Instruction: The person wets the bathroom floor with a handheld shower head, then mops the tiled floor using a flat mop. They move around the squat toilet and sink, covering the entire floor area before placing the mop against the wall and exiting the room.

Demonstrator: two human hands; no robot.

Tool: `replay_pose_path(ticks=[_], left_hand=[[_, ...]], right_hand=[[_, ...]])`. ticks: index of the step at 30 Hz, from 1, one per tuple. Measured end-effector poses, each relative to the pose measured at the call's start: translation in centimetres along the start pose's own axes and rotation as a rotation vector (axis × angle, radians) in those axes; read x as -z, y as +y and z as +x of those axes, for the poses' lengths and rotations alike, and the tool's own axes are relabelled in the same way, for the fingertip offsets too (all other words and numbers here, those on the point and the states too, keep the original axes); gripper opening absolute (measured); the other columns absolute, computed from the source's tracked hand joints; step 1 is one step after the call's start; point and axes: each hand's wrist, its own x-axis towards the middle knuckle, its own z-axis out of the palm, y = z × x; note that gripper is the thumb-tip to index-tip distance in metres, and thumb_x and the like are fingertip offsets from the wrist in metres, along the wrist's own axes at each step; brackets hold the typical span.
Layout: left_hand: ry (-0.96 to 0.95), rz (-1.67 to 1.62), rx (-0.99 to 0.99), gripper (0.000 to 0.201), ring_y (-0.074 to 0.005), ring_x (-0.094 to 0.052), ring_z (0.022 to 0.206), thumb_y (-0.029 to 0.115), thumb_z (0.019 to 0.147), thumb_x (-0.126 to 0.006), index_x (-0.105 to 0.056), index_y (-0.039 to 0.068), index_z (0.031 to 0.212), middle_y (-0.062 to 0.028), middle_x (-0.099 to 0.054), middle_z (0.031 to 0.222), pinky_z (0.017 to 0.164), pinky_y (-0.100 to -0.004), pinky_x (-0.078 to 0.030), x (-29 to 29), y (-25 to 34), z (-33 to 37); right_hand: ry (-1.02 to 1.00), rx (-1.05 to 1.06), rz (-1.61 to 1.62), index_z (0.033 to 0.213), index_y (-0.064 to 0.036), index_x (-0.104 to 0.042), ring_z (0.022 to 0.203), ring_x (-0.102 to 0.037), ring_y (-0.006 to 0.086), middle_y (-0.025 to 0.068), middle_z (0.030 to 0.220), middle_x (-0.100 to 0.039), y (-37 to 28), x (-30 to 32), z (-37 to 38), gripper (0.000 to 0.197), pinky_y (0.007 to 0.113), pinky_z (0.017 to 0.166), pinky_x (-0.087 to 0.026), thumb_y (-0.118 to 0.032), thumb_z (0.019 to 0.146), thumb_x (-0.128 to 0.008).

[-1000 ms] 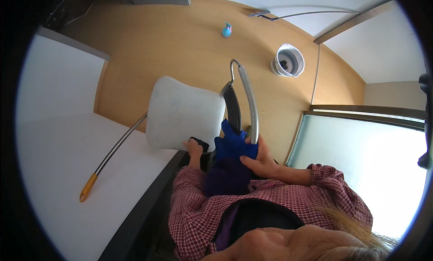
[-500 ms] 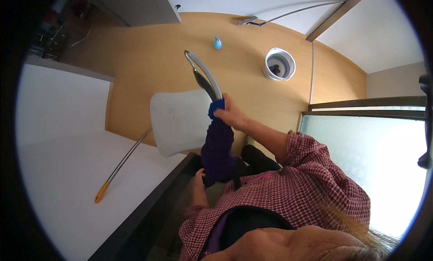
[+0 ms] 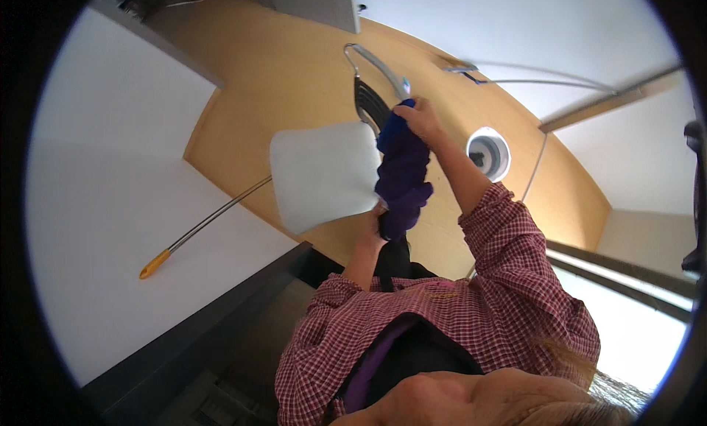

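Note:
A chair with a white seat (image 3: 324, 175) stands in front of me. Its curved silver frame (image 3: 379, 64) rises beyond the seat, with a black slatted backrest (image 3: 370, 102) inside it. A bunched purple-blue cloth (image 3: 401, 168) covers the nearer part of that frame. My right hand (image 3: 421, 120) is closed on the cloth's blue far end, thumb on top. At the near end, beside the seat's edge, my left hand (image 3: 374, 226) grips the cloth from the left; its fingertips are partly hidden behind the folds.
Right of my right forearm stands a white bucket (image 3: 507, 148) with something dark inside. A long-handled flat mop (image 3: 545, 82) leans at the far wall. A pole with a yellow grip (image 3: 156, 264) rests left of the seat. Dark-framed glass (image 3: 626, 279) borders the right.
Both hands and the cloth have shifted away from me and rightward in the view. The cloth's lower end has swung out from my body. The small blue bottle is now mostly behind the frame.

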Motion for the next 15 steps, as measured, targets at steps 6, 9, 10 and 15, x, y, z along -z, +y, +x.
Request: replay_pose_path(ticks=[6,9,10,15], left_hand=[[0.384,0.034,-0.092,0.031,-0.0268,-0.061,0.094,0.015,0.086,-0.056,-0.054,0.004,0.115,-0.0119,-0.062,0.107,0.086,-0.0394,-0.051,5.1,3.2,-10.3],[0.402,0.07,-0.132,0.027,-0.0256,-0.062,0.089,0.012,0.083,-0.058,-0.055,0.004,0.109,-0.011,-0.063,0.102,0.083,-0.0379,-0.052,7.1,5.3,-13.1],[0.374,0.061,-0.131,0.026,-0.0253,-0.062,0.088,0.01,0.081,-0.059,-0.055,0.004,0.107,-0.0109,-0.063,0.1,0.082,-0.0376,-0.052,7.7,6.3,-14.3],[0.295,0.198,-0.27,0.024,-0.0273,-0.062,0.091,0.019,0.087,-0.051,-0.058,0.001,0.102,-0.014,-0.063,0.099,0.085,-0.0418,-0.052,9.6,11.5,-22.6]], right_hand=[[-0.052,-0.021,0.053,0.073,0.0038,-0.063,0.058,-0.057,0.015,0.006,0.063,-0.06,-2.0,-10.3,-8.7,0.025,0.031,0.053,-0.045,-0.02,0.071,-0.067],[-0.023,-0.075,0.086,0.076,0.0047,-0.063,0.058,-0.056,0.0141,0.0065,0.066,-0.061,-2.2,-13.1,-11.0,0.025,0.029,0.054,-0.046,-0.02,0.072,-0.066],[-0.029,-0.074,0.118,0.077,0.0051,-0.063,0.058,-0.056,0.014,0.0066,0.066,-0.061,-2.3,-14.6,-11.5,0.026,0.029,0.055,-0.046,-0.02,0.072,-0.066],[0.104,-0.106,0.158,0.081,0.0066,-0.062,0.061,-0.057,0.015,0.008,0.069,-0.06,-2.4,-22.8,-17.1,0.028,0.029,0.055,-0.046,-0.02,0.072,-0.065]])
